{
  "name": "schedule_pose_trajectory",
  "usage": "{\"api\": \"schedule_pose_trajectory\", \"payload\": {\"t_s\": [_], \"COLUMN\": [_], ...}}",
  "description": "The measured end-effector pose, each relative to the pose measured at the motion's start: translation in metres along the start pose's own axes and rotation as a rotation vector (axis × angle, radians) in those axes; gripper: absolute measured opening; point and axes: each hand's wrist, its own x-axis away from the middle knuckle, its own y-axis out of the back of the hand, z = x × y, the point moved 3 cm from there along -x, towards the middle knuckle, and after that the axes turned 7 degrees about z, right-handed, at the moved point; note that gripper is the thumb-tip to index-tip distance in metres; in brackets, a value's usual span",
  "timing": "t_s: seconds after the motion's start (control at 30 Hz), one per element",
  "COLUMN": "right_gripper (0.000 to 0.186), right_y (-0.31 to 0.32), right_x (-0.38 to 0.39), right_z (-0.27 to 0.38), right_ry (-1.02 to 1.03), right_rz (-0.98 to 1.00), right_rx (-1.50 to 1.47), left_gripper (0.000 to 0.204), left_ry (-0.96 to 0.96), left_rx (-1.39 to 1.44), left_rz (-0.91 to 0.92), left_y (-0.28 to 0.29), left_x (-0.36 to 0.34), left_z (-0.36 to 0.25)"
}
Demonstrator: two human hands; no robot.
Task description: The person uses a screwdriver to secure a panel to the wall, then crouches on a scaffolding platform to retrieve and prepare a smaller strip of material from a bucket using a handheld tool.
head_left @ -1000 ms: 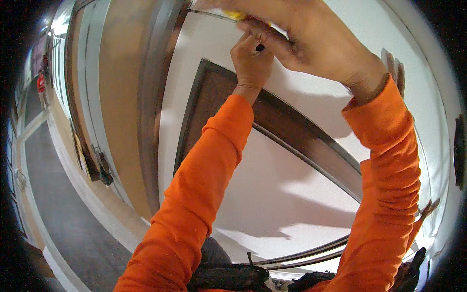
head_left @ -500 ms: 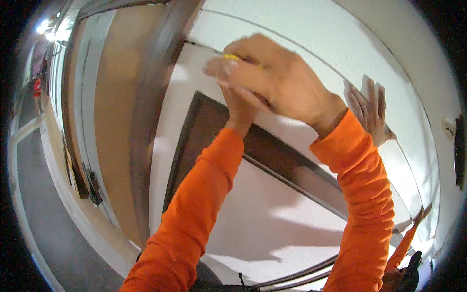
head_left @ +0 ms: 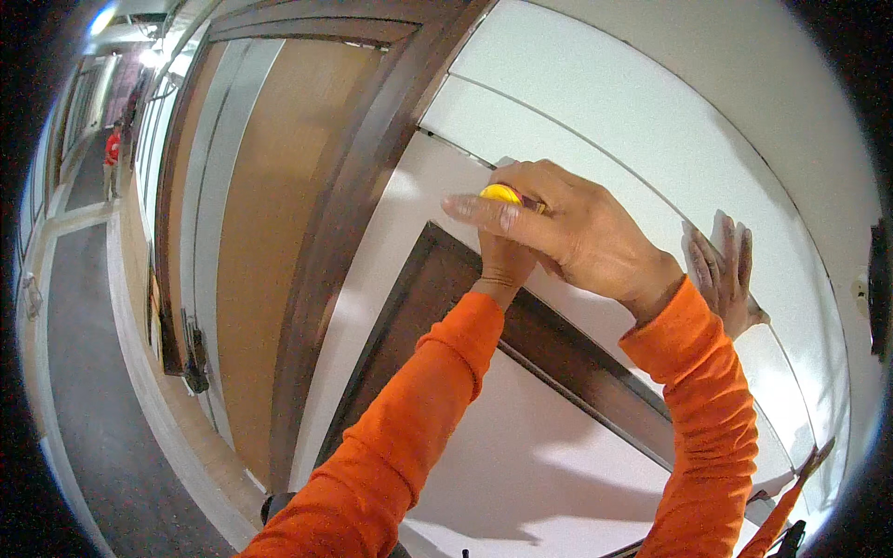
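Both my arms, in orange sleeves, reach up to a white wall panel (head_left: 400, 209). My right hand (head_left: 595, 228) is curled round a small object with a round yellow end (head_left: 501, 193), the rest of it hidden in the fingers; its kind I cannot make out. Its thumb stretches out to the left below the yellow end. Behind and under it is my left hand (head_left: 507, 259), its fingers mostly covered by the right. The two hands are close to the panel's upper seam. Another person's hand (head_left: 727, 279) lies spread on the panel to the right.
A dark brown frame (head_left: 595, 353) crosses the wall below my hands. To the left stands a brown door frame (head_left: 344, 186) with a tan panel (head_left: 270, 177). Another raised hand (head_left: 817, 460) shows at the lower right. A person in red (head_left: 113, 153) stands down the corridor.
The view has shifted, so the wall and my hands sit lower and further right. More of the yellow end shows above my right thumb. The other person's hand stays on the panel.
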Motion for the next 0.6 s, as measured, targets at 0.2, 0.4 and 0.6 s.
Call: {"api": "schedule_pose_trajectory", "payload": {"t_s": [0.2, 0.4, 0.6], "right_gripper": [0.051, 0.049, 0.056], "right_y": [-0.010, -0.008, -0.015], "right_x": [-0.003, -0.001, -0.008], "right_z": [-0.006, -0.004, 0.003], "right_ry": [0.183, 0.037, 0.177], "right_rz": [-0.158, 0.052, -0.101], "right_rx": [0.174, 0.232, 0.156], "left_gripper": [0.028, 0.028, 0.028], "left_ry": [-0.140, -0.061, -0.081], "left_rx": [-0.472, -0.240, -0.274], "left_rz": [-0.007, 0.029, 0.029], "left_y": [0.003, 0.001, 0.004], "left_x": [0.001, 0.002, 0.002], "left_z": [0.003, 0.016, 0.014]}}
